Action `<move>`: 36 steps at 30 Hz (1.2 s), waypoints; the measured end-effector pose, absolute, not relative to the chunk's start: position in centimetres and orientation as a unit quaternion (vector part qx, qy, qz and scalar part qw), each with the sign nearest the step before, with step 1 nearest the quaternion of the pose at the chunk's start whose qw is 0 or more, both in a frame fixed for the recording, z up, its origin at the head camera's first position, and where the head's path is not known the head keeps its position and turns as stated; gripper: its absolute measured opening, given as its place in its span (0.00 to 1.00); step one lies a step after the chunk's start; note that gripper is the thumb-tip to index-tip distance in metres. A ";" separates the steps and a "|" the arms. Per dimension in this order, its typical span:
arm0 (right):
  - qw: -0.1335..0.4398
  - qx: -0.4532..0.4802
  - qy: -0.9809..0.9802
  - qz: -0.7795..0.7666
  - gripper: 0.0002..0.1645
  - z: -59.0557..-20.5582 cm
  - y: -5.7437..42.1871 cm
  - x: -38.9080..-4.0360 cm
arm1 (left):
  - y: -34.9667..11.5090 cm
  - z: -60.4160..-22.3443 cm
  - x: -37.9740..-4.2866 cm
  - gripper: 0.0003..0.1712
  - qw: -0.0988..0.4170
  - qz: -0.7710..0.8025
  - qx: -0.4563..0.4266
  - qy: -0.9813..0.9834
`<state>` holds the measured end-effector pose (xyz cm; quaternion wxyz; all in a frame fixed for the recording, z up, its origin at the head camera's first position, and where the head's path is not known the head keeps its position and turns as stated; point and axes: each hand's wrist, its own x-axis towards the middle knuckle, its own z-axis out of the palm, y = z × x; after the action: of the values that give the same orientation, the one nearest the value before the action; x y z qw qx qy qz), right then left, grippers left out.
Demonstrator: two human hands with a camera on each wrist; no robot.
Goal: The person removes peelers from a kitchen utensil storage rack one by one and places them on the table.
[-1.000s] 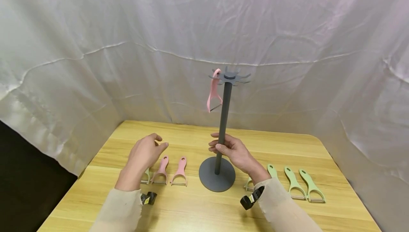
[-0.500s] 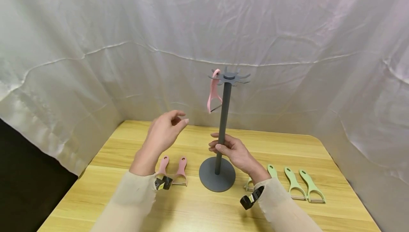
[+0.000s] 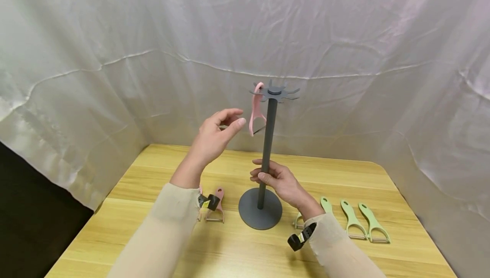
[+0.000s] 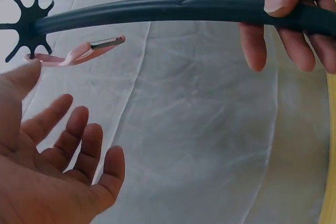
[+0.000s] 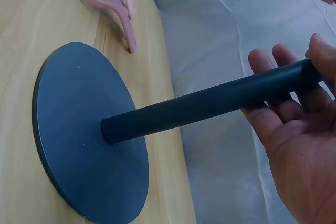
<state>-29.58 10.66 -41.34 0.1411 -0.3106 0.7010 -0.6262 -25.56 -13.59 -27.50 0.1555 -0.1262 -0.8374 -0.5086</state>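
Observation:
A dark grey hanging stand (image 3: 269, 141) with a round base and a ring of hooks on top stands upright on the table. My right hand (image 3: 282, 183) holds its pole partway up, thumb on one side and fingers behind. From a left-side hook hangs a pink peeler (image 3: 256, 107), blade end down. My left hand (image 3: 216, 134) is raised just left of that peeler, fingers loosely bent and holding nothing. In the left wrist view, the left thumb (image 4: 26, 77) overlaps the end of the peeler's handle (image 4: 63, 62).
Pink peelers (image 3: 217, 201) lie on the table left of the base, one mostly behind the left sleeve. At the right lie several green peelers (image 3: 350, 216), some partly behind the right arm. A pale cloth (image 3: 344, 120) surrounds the wooden table (image 3: 245, 252).
My left hand has risen from above the peelers at left and moved right to the hanging pink peeler. The right hand keeps its hold on the pole.

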 end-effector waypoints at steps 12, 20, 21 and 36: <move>0.143 -0.313 0.700 -0.626 0.26 -41.3 10.8 -29.7 | -11.9 -26.0 -27.7 0.27 0.118 -0.578 -0.177 -0.788; 0.142 -0.312 0.704 -0.622 0.26 -41.2 10.7 -29.5 | -11.1 -25.7 -28.3 0.26 0.082 -0.607 -0.194 -0.766; 0.142 -0.312 0.704 -0.622 0.26 -41.1 10.7 -29.5 | -11.0 -25.7 -28.3 0.25 0.081 -0.608 -0.197 -0.765; 0.140 -0.311 0.703 -0.624 0.26 -41.1 10.7 -29.2 | -10.5 -25.8 -28.6 0.22 0.069 -0.605 -0.235 -0.758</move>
<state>-29.25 10.66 -41.13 0.1404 -0.3113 0.7032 -0.6236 -28.57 -10.53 -25.84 0.0687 -0.2349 -0.7576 -0.6051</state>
